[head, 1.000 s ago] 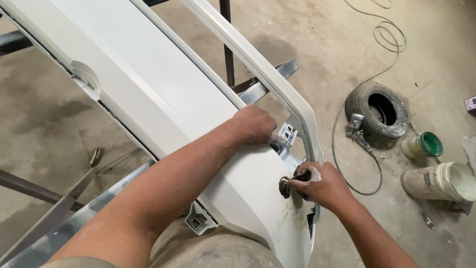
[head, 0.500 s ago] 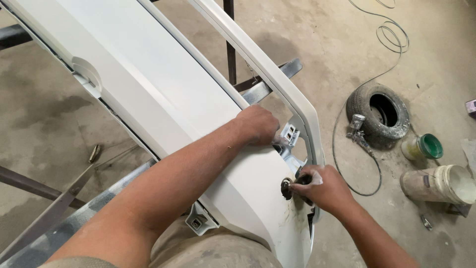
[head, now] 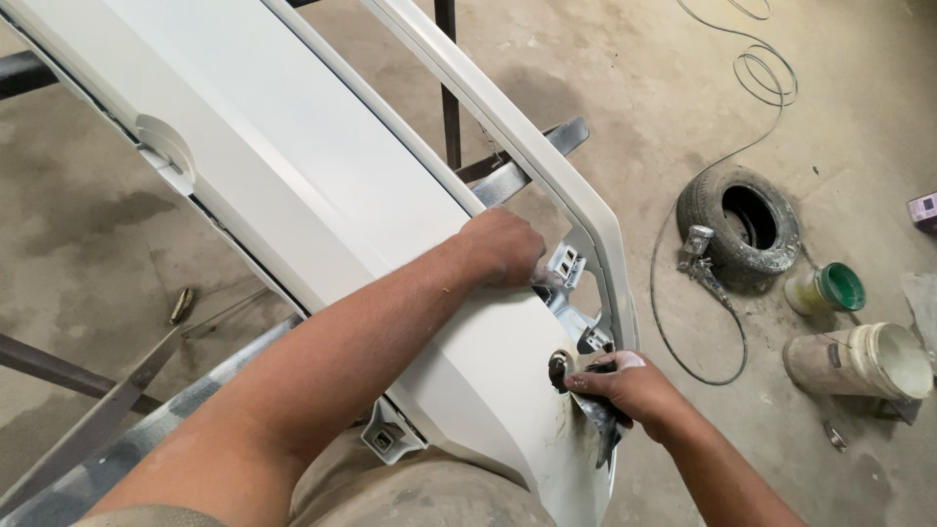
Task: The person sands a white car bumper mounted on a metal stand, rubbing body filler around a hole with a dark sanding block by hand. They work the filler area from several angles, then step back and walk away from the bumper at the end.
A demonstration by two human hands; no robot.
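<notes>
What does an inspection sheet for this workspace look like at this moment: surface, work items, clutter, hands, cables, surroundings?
Surface: dusty concrete floor, stained in patches.
Work items: white car bumper lying across metal stand bars; small dark round fitting at its near end.
Clutter: old tyre, spray gun, green-lidded jar, white bucket.
Hands: left hand grips the bumper's inner edge; right hand pinches at the fitting.
Cables: thin hose coiled on the floor, running to the spray gun.
Surroundings: nothing seen beyond the floor.
</notes>
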